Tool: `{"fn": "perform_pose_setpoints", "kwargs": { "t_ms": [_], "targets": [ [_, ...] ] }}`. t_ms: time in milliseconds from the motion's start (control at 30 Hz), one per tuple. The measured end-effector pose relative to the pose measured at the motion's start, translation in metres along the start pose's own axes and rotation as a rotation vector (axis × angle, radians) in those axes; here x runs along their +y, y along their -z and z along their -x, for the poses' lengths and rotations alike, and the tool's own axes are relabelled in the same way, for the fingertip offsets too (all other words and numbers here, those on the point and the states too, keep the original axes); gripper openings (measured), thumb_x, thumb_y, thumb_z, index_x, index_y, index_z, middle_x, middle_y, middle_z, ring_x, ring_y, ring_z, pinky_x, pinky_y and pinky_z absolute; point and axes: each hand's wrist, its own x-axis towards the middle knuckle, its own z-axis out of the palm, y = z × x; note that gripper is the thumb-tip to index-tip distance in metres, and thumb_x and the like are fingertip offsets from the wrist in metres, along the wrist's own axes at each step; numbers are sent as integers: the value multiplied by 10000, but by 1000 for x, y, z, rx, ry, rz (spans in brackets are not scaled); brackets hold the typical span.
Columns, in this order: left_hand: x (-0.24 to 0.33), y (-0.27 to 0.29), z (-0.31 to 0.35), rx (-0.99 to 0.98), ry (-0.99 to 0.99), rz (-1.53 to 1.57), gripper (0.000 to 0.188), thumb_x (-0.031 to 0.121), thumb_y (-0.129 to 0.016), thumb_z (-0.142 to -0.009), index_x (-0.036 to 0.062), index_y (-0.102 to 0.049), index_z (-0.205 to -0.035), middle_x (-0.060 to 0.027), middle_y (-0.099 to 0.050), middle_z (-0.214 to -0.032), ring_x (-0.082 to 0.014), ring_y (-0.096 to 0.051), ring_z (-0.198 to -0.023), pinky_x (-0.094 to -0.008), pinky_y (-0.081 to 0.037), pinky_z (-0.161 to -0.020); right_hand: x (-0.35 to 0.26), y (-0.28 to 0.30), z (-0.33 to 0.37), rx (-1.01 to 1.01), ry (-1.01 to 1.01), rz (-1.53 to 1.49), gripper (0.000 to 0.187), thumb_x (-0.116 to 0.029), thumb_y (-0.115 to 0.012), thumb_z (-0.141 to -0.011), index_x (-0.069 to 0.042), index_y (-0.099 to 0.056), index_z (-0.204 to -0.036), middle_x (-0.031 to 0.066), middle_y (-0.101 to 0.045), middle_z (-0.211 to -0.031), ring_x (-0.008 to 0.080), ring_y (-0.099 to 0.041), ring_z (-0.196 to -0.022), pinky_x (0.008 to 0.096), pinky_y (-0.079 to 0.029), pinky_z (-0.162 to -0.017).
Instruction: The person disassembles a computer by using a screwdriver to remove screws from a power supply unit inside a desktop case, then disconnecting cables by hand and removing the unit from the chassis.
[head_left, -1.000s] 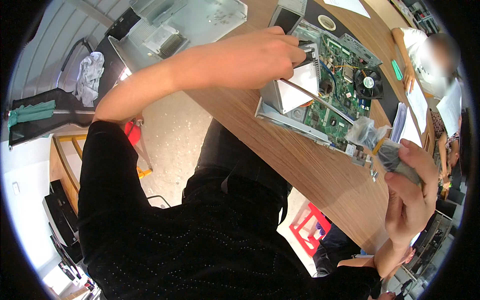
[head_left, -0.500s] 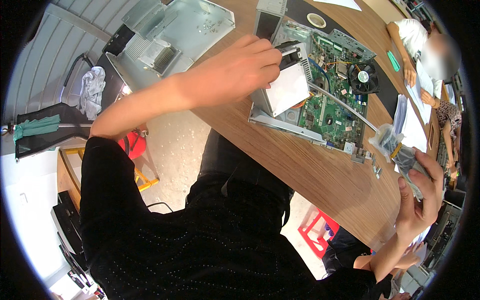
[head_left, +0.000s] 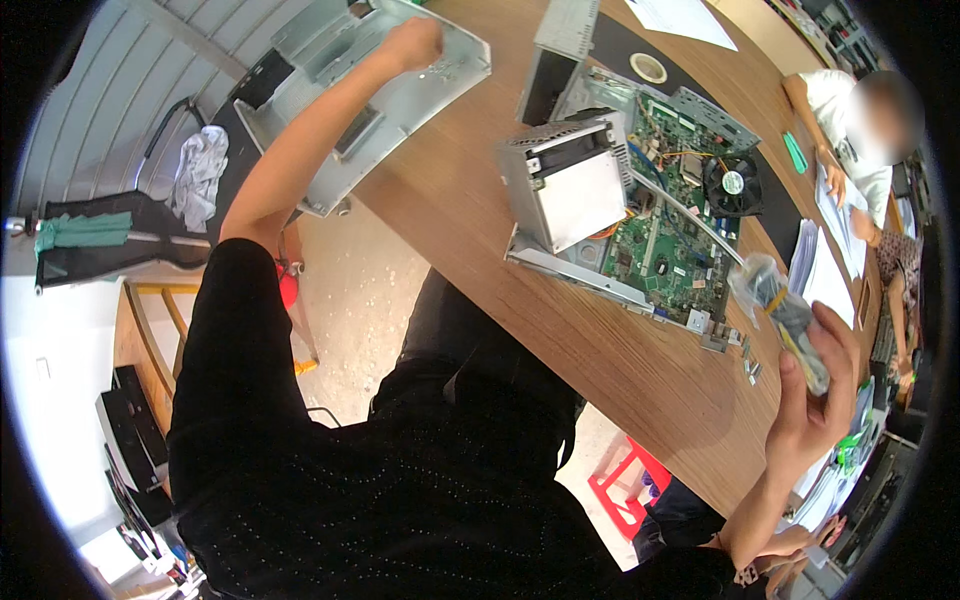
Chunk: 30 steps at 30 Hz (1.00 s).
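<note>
My left hand (head_left: 414, 45) is closed, over the metal computer cover (head_left: 465, 62) at the far left. Its fingertips are turned away, so what they hold, if anything, is hidden. Small loose screws (head_left: 436, 72) lie on the cover beside it. In my right hand (head_left: 818, 405) is a screwdriver (head_left: 700, 222), its handle wrapped in clear plastic with a yellow band. The long shaft points left over a green motherboard (head_left: 660, 245) toward a boxy metal power supply (head_left: 578, 200), which sits tilted on the left part of the open computer case (head_left: 580, 268).
A black fan (head_left: 733, 185) lies at the board's right. Behind stand a metal drive box (head_left: 560, 50) and a tape roll (head_left: 648, 68). Small metal parts (head_left: 750, 370) lie near the case corner. A co-worker (head_left: 850, 130) sits at the right with papers (head_left: 815, 265).
My left hand has left the power supply and moved far left, over the cover with the screws. My right hand still holds the screwdriver, shifted slightly nearer and left.
</note>
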Motion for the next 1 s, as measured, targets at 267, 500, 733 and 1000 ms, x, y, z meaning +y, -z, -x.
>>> {"fn": "perform_pose_setpoints", "kwargs": {
  "t_ms": [267,500,733,1000],
  "targets": [
    [3,-3,15,73,24,-67,184,49,-660,-776,74,-770,-922,-161,-734,-1035,-357,-706,-982,-470,-568,-812,14,-23,-3,45,-158,-167,272,-18,-722,-888,-1,-658,-1152,184,-645,-1255,237,-623,-1143,319,-503,-950],
    [114,79,92,461,-147,-39,110,157,-690,-887,72,-731,-945,-97,-681,-895,-318,-676,-838,-430,-548,-708,18,-27,4,70,-177,-158,271,-35,-719,-901,-2,-655,-1162,187,-650,-1257,238,-624,-1151,321,-502,-960],
    [200,114,130,522,-552,317,138,94,-747,-831,42,-713,-954,-89,-655,-860,-303,-653,-817,-392,-523,-695,22,-36,-2,79,-185,-218,264,-28,-712,-910,-3,-656,-1167,184,-644,-1271,239,-615,-1172,329,-494,-985],
    [216,107,116,339,-671,499,146,52,-707,-862,10,-702,-1002,-119,-661,-919,-318,-661,-865,-390,-529,-736,24,-35,4,67,-216,-221,261,-22,-711,-912,-1,-655,-1166,180,-642,-1279,234,-613,-1168,332,-481,-997]
  ]
}}
